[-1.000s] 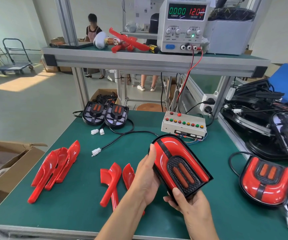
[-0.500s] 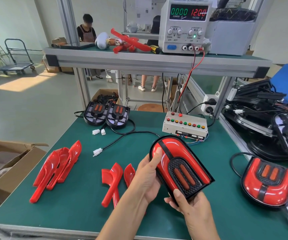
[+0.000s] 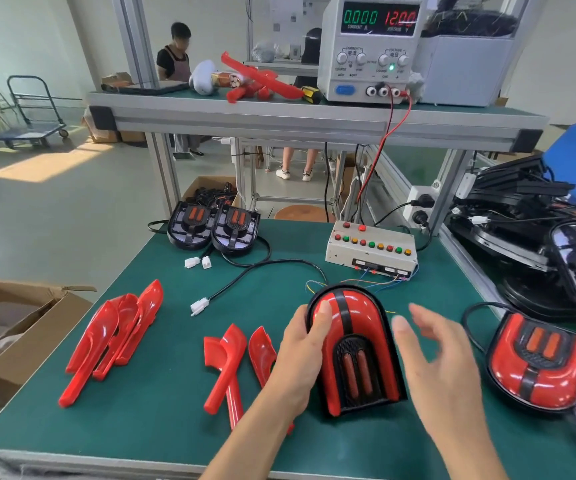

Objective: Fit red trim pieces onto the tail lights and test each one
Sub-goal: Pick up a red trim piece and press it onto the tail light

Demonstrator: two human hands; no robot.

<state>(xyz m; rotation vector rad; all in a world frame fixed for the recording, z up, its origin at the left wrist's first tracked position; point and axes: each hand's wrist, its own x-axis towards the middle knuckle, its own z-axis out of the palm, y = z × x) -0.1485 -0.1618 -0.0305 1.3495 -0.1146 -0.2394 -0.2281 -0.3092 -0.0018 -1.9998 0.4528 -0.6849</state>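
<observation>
Left hand (image 3: 302, 355) gripping trimmed tail light (image 3: 356, 351), thumb on red dome | right hand (image 3: 442, 368) spread, blurred, just beside, not touching | loose trim pieces (image 3: 234, 362) left of grip

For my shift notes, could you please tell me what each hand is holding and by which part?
The left hand holds the trimmed tail light by its left edge, thumb on the red top. The right hand is open, holding nothing.

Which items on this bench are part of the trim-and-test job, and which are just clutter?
In the job:
- tail light held by the left hand
- finished tail light
- two untrimmed tail lights
- loose red trim pieces
- button test box
- power supply

Lying about:
- cardboard box
- white object on the shelf
- trolley
</observation>
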